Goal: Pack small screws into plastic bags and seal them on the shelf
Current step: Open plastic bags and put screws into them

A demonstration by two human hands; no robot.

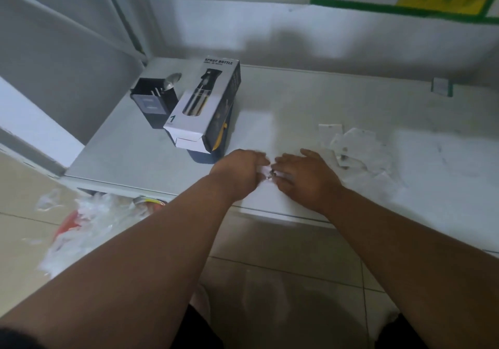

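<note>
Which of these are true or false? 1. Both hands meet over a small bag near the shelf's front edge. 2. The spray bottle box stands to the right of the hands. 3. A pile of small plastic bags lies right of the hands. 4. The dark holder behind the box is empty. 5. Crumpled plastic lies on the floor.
1. True: the left hand and right hand pinch a small bag there.
2. False: the spray bottle box is left of them, further back.
3. True: the bags lie on the shelf.
4. False: the dark holder holds a spoon.
5. True: crumpled plastic lies lower left.
</note>
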